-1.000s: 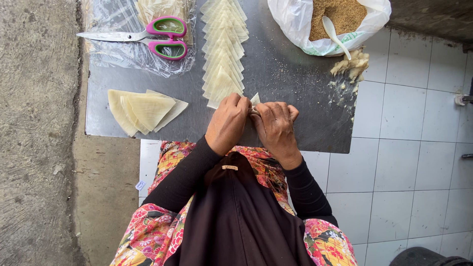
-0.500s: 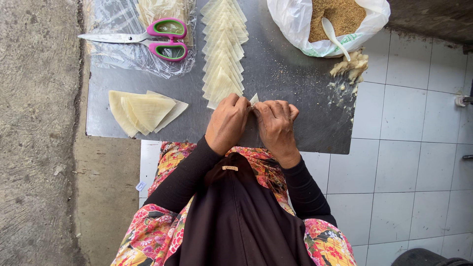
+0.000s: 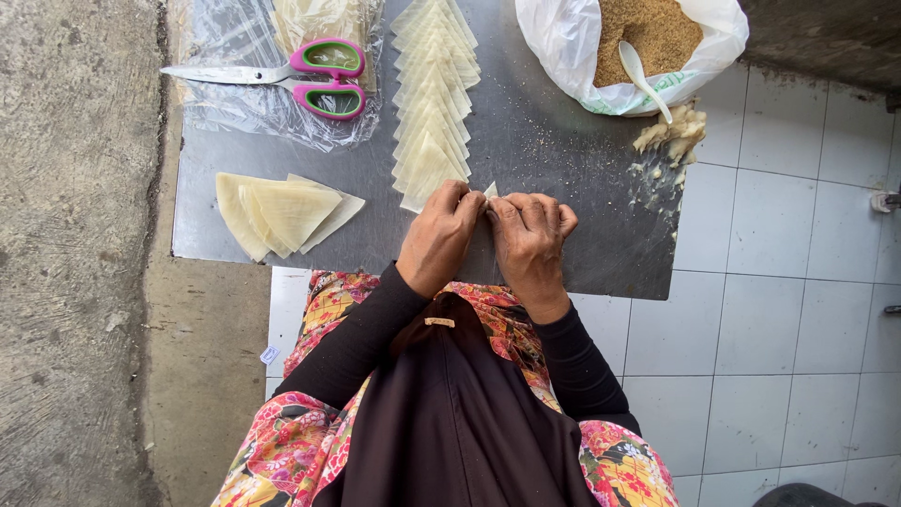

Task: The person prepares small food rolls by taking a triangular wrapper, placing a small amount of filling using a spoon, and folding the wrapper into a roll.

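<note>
My left hand (image 3: 436,237) and my right hand (image 3: 530,239) meet over the dark metal sheet (image 3: 554,169), fingertips pinched together on a small pale pastry piece (image 3: 490,191); only its tip shows between them. Just beyond my left hand runs a row of folded pale pastry triangles (image 3: 430,103), overlapping one another toward the far edge. A loose pile of flat pastry strips (image 3: 282,211) lies to the left on the sheet.
Pink and green scissors (image 3: 300,75) rest on clear plastic wrap (image 3: 235,103) at the far left. A white plastic bag of brown crumbly filling (image 3: 648,33) with a white spoon (image 3: 643,80) sits far right, beside dough scraps (image 3: 671,131). Concrete left, white tiles right.
Both hands stay pressed together on the small pastry piece; the fingers shift only slightly. Nothing else on the sheet has moved.
</note>
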